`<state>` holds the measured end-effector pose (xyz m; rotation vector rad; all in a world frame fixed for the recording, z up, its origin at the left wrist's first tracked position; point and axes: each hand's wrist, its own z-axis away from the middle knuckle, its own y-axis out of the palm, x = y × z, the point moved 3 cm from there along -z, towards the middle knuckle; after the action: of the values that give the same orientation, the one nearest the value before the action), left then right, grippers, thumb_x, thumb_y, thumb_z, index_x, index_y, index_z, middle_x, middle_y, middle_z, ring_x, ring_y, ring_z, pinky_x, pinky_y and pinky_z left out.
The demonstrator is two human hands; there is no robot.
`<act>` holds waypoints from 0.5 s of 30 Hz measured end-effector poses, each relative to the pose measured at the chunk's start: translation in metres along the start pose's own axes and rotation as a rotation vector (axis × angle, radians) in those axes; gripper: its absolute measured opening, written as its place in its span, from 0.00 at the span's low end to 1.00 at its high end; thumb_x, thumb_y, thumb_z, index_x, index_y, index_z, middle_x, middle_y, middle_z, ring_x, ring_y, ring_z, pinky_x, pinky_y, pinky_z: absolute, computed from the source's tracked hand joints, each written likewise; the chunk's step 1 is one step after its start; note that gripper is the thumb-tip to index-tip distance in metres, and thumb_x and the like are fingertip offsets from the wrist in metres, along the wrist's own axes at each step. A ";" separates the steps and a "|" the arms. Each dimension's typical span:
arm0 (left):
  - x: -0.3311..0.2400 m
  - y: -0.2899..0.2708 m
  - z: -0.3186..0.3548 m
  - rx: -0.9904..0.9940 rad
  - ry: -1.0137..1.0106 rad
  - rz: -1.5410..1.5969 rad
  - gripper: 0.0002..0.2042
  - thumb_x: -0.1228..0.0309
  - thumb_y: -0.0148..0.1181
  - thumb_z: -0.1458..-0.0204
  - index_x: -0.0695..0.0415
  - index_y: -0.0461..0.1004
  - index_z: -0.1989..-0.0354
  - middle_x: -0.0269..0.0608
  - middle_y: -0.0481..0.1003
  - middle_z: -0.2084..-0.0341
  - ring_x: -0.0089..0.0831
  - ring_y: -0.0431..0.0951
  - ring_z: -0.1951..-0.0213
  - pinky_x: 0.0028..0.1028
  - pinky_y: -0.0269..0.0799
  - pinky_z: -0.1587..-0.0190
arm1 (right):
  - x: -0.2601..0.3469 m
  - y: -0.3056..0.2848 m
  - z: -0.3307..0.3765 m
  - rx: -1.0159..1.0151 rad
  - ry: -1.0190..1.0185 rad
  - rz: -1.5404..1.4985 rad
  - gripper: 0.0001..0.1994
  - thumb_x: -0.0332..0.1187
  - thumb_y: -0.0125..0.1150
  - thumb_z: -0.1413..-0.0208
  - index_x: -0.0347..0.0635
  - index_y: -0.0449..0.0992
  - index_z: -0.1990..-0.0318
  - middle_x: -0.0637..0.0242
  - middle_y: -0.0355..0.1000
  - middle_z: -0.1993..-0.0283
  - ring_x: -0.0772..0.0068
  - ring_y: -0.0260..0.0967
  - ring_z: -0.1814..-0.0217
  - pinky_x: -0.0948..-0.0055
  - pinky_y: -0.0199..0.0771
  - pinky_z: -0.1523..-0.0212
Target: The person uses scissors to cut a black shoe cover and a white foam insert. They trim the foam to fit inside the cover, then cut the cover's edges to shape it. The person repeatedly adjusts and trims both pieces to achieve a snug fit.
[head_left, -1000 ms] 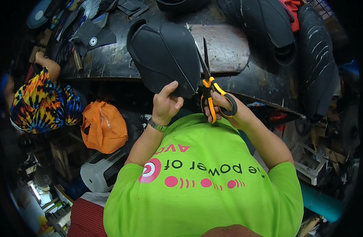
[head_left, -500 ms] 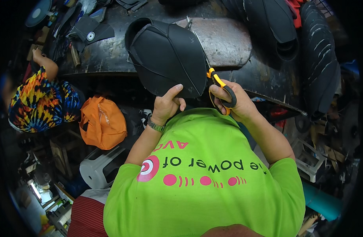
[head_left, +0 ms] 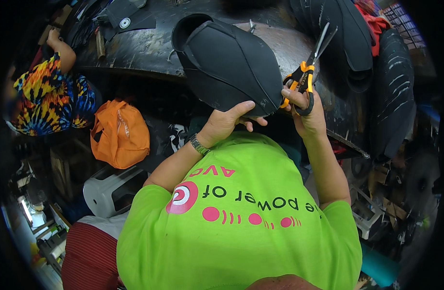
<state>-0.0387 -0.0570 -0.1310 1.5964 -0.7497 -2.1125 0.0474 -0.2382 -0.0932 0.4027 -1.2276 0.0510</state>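
Observation:
A black stitched shoe upper (head_left: 231,63) with curved seams and a collar opening at its far left end tilts over the near table edge. My left hand (head_left: 226,123) is closed on its near edge, thumb on top and fingers mostly hidden underneath. At the upper's right edge my right hand (head_left: 311,116) holds scissors (head_left: 306,79) with orange and black handles. Their blades are slightly parted and point up and away from the upper. My right thumb lies close to the upper's edge; whether it pinches the material I cannot tell.
More black uppers (head_left: 335,43) are nested on the dark table (head_left: 135,55), with a long stack (head_left: 395,87) at the right. A worn board (head_left: 299,46) lies behind the upper. An orange bag (head_left: 120,135), a grey stool (head_left: 103,193) and a person in a colourful shirt (head_left: 50,96) are at left.
The scissors have swung from lying along the upper's right edge to pointing away from it, up and right. The upper and both hands sit farther right in view.

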 end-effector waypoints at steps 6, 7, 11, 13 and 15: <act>0.005 -0.010 0.010 -0.008 -0.077 -0.152 0.14 0.70 0.56 0.38 0.65 0.74 0.48 0.46 0.79 0.57 0.36 0.83 0.63 0.25 0.76 0.67 | -0.016 -0.003 -0.005 0.001 0.074 -0.046 0.19 0.26 0.70 0.57 0.39 0.72 0.56 0.70 0.71 0.66 0.82 0.65 0.71 0.83 0.65 0.71; 0.006 -0.010 0.011 0.056 -0.131 -0.255 0.15 0.70 0.57 0.38 0.66 0.73 0.48 0.46 0.79 0.55 0.36 0.83 0.61 0.25 0.77 0.64 | -0.018 -0.005 -0.006 -0.018 0.067 -0.032 0.19 0.26 0.70 0.57 0.39 0.72 0.56 0.70 0.71 0.66 0.82 0.66 0.71 0.83 0.65 0.71; -0.021 -0.010 0.028 0.401 -0.114 -0.698 0.17 0.70 0.61 0.42 0.64 0.74 0.45 0.45 0.79 0.54 0.33 0.81 0.56 0.28 0.76 0.55 | -0.021 -0.017 -0.008 -0.051 0.028 0.027 0.20 0.27 0.70 0.58 0.38 0.71 0.55 0.69 0.72 0.65 0.81 0.67 0.70 0.83 0.66 0.70; -0.045 -0.011 0.043 0.579 -0.080 -0.991 0.19 0.70 0.63 0.44 0.62 0.75 0.45 0.44 0.79 0.54 0.31 0.79 0.54 0.30 0.74 0.49 | -0.020 -0.023 -0.007 -0.081 0.005 0.094 0.21 0.27 0.70 0.57 0.39 0.70 0.54 0.69 0.72 0.64 0.81 0.68 0.69 0.82 0.67 0.68; -0.085 -0.018 0.050 0.472 0.159 -0.906 0.19 0.71 0.63 0.45 0.60 0.75 0.44 0.45 0.79 0.54 0.33 0.79 0.53 0.31 0.74 0.49 | -0.020 -0.023 -0.005 -0.064 -0.029 0.120 0.21 0.26 0.69 0.57 0.39 0.70 0.53 0.68 0.73 0.64 0.81 0.69 0.68 0.82 0.69 0.66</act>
<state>-0.0625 0.0164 -0.0675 2.7163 -0.5388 -2.4238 0.0512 -0.2547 -0.1192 0.2745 -1.2776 0.1094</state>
